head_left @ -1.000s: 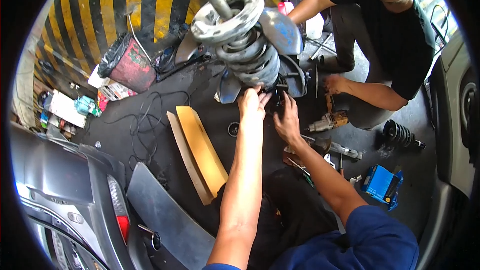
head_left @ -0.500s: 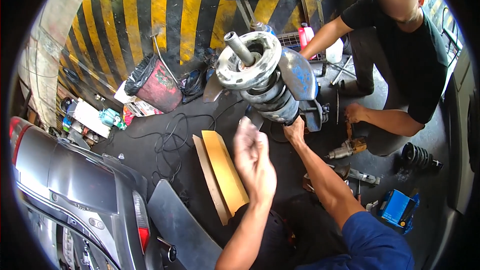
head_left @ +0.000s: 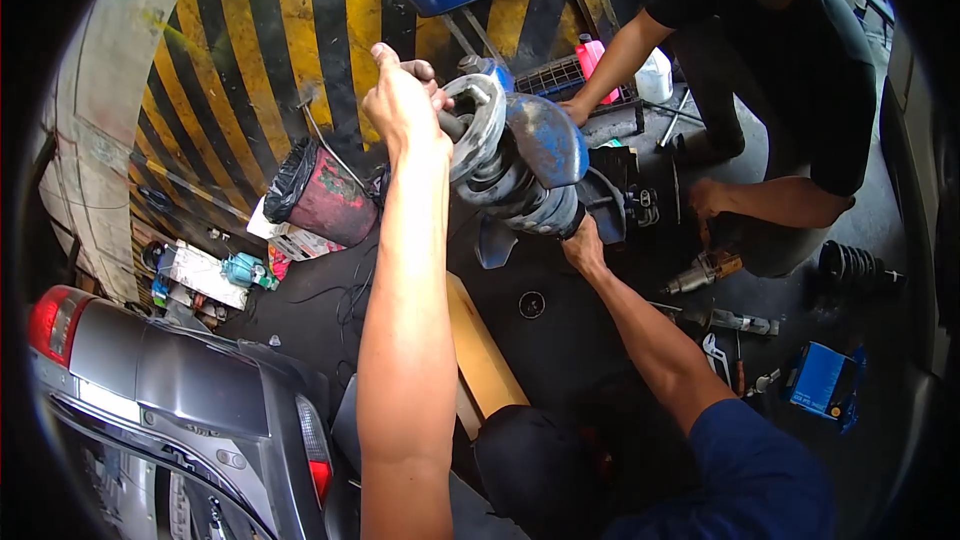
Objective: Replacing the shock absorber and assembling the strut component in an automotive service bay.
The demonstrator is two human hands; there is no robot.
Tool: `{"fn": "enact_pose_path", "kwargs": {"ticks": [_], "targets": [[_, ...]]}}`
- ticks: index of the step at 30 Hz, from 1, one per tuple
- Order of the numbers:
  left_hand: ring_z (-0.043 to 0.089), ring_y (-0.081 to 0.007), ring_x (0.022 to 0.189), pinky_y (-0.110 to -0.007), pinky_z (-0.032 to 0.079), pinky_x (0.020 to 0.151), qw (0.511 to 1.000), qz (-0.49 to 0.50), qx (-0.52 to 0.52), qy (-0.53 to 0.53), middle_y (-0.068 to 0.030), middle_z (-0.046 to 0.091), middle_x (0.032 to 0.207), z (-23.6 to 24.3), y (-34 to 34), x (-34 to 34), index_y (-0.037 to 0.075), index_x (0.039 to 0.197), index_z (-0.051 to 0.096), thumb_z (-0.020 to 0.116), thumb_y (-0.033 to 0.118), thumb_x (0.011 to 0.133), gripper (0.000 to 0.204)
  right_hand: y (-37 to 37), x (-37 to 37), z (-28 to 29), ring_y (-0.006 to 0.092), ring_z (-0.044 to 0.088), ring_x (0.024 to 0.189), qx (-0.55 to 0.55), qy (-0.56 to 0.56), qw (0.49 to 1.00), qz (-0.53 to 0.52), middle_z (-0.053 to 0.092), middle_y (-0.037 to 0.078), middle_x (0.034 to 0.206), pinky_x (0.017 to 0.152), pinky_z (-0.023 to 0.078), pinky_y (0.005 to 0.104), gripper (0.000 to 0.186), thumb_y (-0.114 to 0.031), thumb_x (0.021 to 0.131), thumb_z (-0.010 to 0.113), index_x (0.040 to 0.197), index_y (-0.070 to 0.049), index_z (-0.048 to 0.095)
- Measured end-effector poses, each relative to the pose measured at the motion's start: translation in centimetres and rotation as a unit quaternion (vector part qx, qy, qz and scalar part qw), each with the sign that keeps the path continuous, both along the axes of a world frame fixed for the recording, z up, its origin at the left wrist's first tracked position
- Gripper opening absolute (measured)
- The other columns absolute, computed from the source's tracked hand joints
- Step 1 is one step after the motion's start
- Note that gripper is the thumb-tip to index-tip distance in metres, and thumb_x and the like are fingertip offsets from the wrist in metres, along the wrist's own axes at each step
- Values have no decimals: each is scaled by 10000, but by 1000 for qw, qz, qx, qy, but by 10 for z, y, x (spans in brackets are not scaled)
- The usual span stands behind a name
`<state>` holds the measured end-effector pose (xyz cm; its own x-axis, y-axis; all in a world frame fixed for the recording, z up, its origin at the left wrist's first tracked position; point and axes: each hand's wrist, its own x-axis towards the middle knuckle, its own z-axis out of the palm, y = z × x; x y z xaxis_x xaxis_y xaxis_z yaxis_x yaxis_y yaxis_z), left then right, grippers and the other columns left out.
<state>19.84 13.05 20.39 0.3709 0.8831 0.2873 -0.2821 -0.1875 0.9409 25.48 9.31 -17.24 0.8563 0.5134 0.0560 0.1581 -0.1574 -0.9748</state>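
In front of me is a coil spring strut assembly (head_left: 545,205), tilted, with a pale scuffed ring (head_left: 485,145) at its upper end. A scuffed blue metal plate (head_left: 548,140) stands against its side. My left hand (head_left: 408,110) is at the metal tube (head_left: 455,126) sticking out of the ring; its fingers curl round the tube's end, which they mostly hide. Lower down, my right hand (head_left: 584,246) grips the dark lower part of the assembly, its fingertips partly hidden behind it. A co-worker's hand (head_left: 577,112) reaches to the far side of the blue plate.
The co-worker (head_left: 790,90) crouches at the right, near a power tool (head_left: 705,272), another coil spring (head_left: 850,262) and a blue box (head_left: 822,380). A long cardboard box (head_left: 485,355) lies below the assembly. At left are a red bin (head_left: 335,198) and a grey car (head_left: 200,380).
My left hand has risen from below the assembly to the tube at its top. The assembly's upper end has tipped, and the whole view has shifted. My right hand keeps its grip.
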Motion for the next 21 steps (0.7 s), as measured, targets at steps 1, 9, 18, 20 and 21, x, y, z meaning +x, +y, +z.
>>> {"fn": "enact_pose_path", "kwargs": {"ticks": [1, 9, 18, 20, 21], "targets": [[327, -116, 393, -300, 408, 483, 1000, -6, -6, 4, 23, 319, 473, 3, 0, 4, 89, 624, 477, 386, 429, 1003, 517, -2, 4, -5, 352, 613, 1066, 1, 2, 1000, -5, 659, 193, 1082, 852, 492, 393, 371, -210, 803, 640, 1146, -71, 616], [416, -115, 494, -297, 418, 537, 999, -24, 27, 21, 21, 404, 542, 2, 4, -10, 43, 764, 567, 498, 356, 976, 384, 2, -4, 0, 343, 591, 1115, 61, -50, 996, 29, 638, 183, 1148, 899, 466, 381, 448, -226, 841, 612, 1265, -102, 537], [360, -112, 376, -275, 343, 392, 999, 24, 0, 21, 4, 389, 484, 14, 16, -2, 30, 673, 550, 493, 339, 947, 417, 10, -2, -14, 336, 563, 1163, 56, -76, 995, 22, 609, 178, 1213, 928, 450, 377, 499, -255, 844, 623, 1308, -120, 502], [362, -119, 370, -284, 350, 385, 996, -68, -27, 47, -1, 391, 487, 13, 23, -7, 34, 668, 542, 508, 323, 931, 392, 9, -7, -8, 341, 559, 1167, 62, -71, 995, 30, 604, 180, 1219, 933, 448, 380, 517, -262, 843, 625, 1321, -120, 487], [377, -127, 392, -296, 366, 426, 999, -35, -22, 21, 7, 375, 483, 10, 22, -10, 46, 683, 534, 494, 323, 935, 377, 7, -10, -3, 344, 556, 1168, 51, -45, 996, 51, 599, 182, 1226, 938, 447, 385, 533, -264, 842, 625, 1331, -117, 472]]}}
